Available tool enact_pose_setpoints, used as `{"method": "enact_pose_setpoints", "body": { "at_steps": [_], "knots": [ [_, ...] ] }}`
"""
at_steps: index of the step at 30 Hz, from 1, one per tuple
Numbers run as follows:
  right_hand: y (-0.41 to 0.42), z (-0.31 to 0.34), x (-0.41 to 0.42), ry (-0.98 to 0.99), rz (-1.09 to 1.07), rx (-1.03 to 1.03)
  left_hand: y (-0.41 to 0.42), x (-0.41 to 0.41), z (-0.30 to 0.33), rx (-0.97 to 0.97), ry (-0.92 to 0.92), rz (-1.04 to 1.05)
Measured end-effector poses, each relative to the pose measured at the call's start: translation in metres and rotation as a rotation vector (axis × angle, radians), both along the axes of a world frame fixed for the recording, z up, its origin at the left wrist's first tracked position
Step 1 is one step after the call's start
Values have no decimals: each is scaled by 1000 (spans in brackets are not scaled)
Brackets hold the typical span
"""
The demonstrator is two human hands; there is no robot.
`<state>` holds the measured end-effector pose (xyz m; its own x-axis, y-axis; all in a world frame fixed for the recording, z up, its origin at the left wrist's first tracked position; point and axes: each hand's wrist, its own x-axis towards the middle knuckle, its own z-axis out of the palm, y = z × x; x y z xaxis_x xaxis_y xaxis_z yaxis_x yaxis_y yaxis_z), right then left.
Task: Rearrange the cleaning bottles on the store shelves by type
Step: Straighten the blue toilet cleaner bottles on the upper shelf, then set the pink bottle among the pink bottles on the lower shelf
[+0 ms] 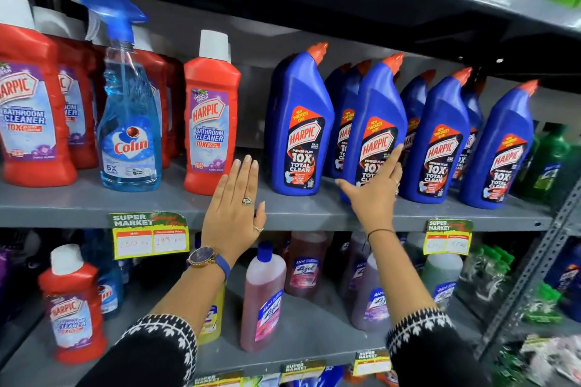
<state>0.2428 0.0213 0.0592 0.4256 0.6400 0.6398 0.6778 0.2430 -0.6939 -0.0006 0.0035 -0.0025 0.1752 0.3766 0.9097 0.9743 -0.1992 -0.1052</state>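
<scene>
On the grey middle shelf (78,204) stand red Harpic bathroom cleaner bottles (30,110) at the left, then a blue Colin spray bottle (130,122), then a single red Harpic bottle (210,122). A row of blue Harpic toilet cleaner bottles (298,129) fills the right side. My right hand (374,185) lies with spread fingers against the front of the second blue bottle (374,110), which tilts slightly. My left hand (234,207) is flat and open in the gap between the single red bottle and the first blue one, touching neither.
Green bottles (553,160) stand at the shelf's far right. The lower shelf holds a red Harpic bottle (74,302), pink Lizol bottles (264,298), a yellow bottle behind my left arm and green packs (490,270). Price tags (151,236) hang on the shelf edges. A perforated metal upright (534,261) stands at the right.
</scene>
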Motion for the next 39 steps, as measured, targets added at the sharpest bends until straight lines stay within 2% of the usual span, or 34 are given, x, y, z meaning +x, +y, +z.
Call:
{"method": "enact_pose_setpoints", "body": {
  "at_steps": [8, 12, 13, 15, 17, 18, 20, 24, 27, 35, 39],
  "knots": [
    [18, 7, 8, 76, 84, -73, -4, 0, 2, -37, -18, -10],
    [16, 5, 2, 100, 25, -85, -5, 0, 2, -54, -17, 1],
    [9, 3, -3, 94, -9, -37, -5, 0, 2, -57, -18, 5],
    [-10, -11, -17, 137, -22, 211, -5, 0, 3, -57, -23, 5],
    [-36, -48, -40, 158, 27, 463, -4, -1, 2, -52, -15, 7],
    [-48, -72, -53, 117, 61, 505, -4, 0, 3, -49, -9, 8],
    [-61, -120, -78, 41, 205, 405, -4, 0, 3, -47, -4, 12],
    [-44, -184, -107, 69, 442, -136, -5, -1, 3, -38, -3, 12],
    [-28, -209, -112, 56, 556, -393, -5, -1, 3, -32, 2, 16],
    [-18, -221, -103, -20, 490, -372, -4, 0, 2, -12, 22, 47],
    [-18, -221, -93, 22, 380, -344, -4, 0, 1, 1, 24, 54]
  ]
}}
